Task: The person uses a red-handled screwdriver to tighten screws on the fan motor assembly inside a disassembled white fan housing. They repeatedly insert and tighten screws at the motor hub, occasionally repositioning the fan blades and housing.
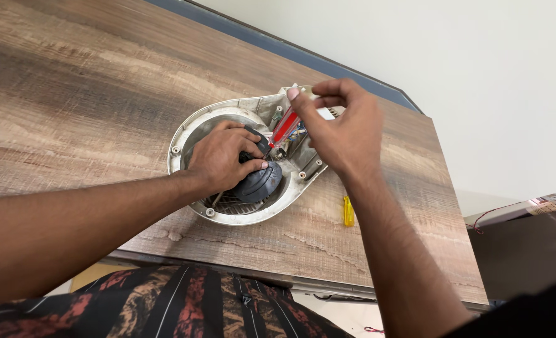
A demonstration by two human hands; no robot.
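While the wooden desk (102, 94) carries a grey teardrop-shaped housing (193, 125), the left hand (221, 156) clasps the dark motor (259, 183) inside it and the right hand (344, 128) pinches a red-handled screwdriver (284, 127) above, a small yellow piece (349, 211) nearby.

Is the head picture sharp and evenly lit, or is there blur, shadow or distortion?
Head view: soft, even light, no glare; the left hand, right hand and red screwdriver look sharp; faint shadow beneath the grey housing; the wooden table edges slant from wide-angle tilt.
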